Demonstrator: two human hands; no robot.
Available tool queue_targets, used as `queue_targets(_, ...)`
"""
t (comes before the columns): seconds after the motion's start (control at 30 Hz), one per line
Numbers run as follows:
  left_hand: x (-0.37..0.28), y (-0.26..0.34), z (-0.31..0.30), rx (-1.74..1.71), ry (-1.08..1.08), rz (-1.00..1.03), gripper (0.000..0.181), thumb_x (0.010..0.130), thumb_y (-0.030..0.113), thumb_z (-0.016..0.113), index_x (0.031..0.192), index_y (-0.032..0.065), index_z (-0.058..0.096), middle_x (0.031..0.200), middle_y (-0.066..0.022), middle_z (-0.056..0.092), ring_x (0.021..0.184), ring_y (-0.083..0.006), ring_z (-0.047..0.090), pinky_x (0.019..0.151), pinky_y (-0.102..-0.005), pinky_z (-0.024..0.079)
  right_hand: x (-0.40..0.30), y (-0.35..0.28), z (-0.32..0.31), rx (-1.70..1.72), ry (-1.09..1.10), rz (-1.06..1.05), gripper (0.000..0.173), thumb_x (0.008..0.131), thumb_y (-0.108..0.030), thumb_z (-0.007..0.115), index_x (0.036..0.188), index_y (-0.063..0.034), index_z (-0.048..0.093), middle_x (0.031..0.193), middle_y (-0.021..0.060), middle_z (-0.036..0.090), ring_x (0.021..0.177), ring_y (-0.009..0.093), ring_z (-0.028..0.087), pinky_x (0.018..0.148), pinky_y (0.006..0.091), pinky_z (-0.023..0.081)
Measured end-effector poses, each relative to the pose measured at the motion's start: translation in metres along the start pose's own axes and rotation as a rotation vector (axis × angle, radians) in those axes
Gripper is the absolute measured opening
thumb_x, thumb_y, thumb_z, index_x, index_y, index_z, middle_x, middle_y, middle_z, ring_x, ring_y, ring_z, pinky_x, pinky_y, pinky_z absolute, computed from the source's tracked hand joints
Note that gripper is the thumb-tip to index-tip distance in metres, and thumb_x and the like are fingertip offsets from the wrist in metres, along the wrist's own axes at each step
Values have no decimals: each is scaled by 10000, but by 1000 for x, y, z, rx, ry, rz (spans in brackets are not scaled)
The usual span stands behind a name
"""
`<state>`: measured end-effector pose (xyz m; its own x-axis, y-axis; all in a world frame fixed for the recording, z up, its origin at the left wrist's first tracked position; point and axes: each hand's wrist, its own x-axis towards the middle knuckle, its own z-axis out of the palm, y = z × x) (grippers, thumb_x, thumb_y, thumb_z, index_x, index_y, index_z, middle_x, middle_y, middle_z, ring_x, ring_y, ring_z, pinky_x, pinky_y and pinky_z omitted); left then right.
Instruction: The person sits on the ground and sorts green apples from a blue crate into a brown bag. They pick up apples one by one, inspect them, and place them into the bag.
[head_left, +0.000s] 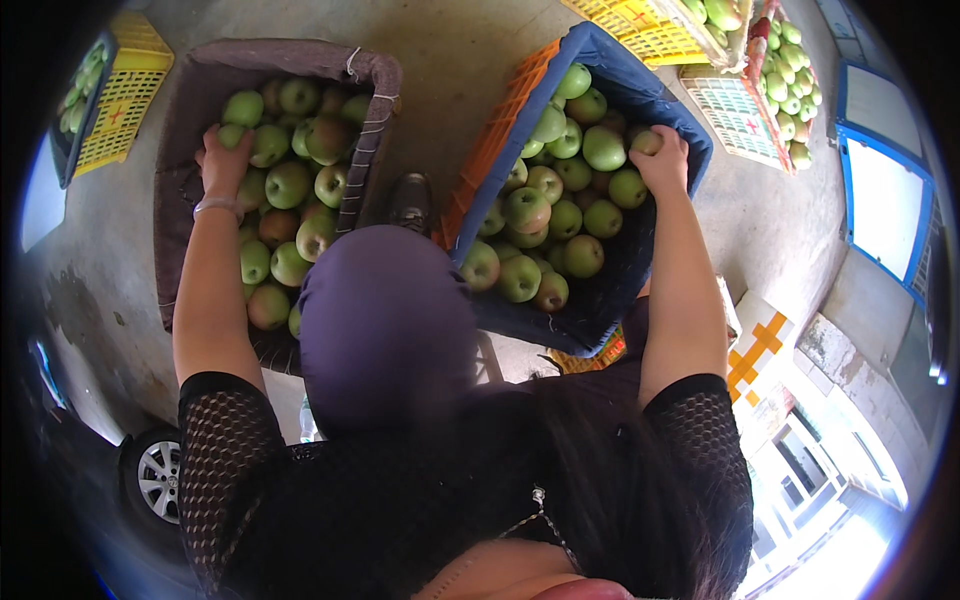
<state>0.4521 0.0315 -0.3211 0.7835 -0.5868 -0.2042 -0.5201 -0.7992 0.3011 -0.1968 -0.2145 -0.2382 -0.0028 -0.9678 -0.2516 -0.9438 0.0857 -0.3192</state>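
My left hand (222, 163) grips a green apple (232, 135) at the left side of a crate lined with dark brown quilted cloth (281, 52). Many green apples with reddish patches (287, 185) fill that crate. Over on the right, an orange plastic crate (491, 150) has a blue cloth lining (679, 112) and holds more green apples (604, 148). Near its far right wall, the fingers of my right hand (664, 166) are closed around a small apple (645, 142). Both hands are within the crates, among the fruit.
My knee (386, 315) stands between the two crates, with a dark shoe (409, 201) beyond it. Yellow crate (135, 90) at far left holds apples. At upper right are another yellow crate (637, 30) and a pale crate (739, 112), both with apples. A car wheel (159, 474) shows at lower left.
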Motion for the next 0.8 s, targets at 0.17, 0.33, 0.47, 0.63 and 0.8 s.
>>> queue_targets(0.17,-27,18,-21,161,129,18,790,786,449,701,1432,133,373,1384,-236,423,1254,-425,444,1049,-477,379,-56,-50,-29,1856,-610,271,577,849,-442,569,1301,-87,521,1210,201,567,934,345,610,669,371,563)
queue_targets(0.33,-127,138,-90,-976,-305,688,440,930,98,610,1345,50,472,1380,-117,478,1114,-202,599,906,-337,503,-111,-170,-37,1951,-843,54,736,880,-594,493,1347,-25,467,1217,248,568,1004,358,608,753,398,562)
queue_targets(0.47,-195,211,-125,-1623,-876,520,590,925,329,627,1402,52,417,1340,-149,535,1156,-285,588,975,-435,494,-168,-269,-38,1466,-799,-199,960,872,-787,304,1483,-47,296,1424,203,439,1172,386,573,920,425,512)
queue_targets(0.63,-174,179,-105,-2046,-1033,19,673,922,551,530,1351,36,470,1304,-183,550,1133,-354,591,824,-429,580,-183,-273,-52,1248,-886,-379,896,924,-731,282,1467,-19,319,1447,204,425,1092,311,618,934,382,475)
queue_targets(0.8,-146,134,-70,-2184,-919,-409,683,895,613,522,1229,19,555,1204,-190,591,1063,-373,586,713,-381,599,-168,-198,-22,1192,-512,-9,363,992,-263,539,1267,-27,556,1180,111,636,976,184,641,815,279,485)
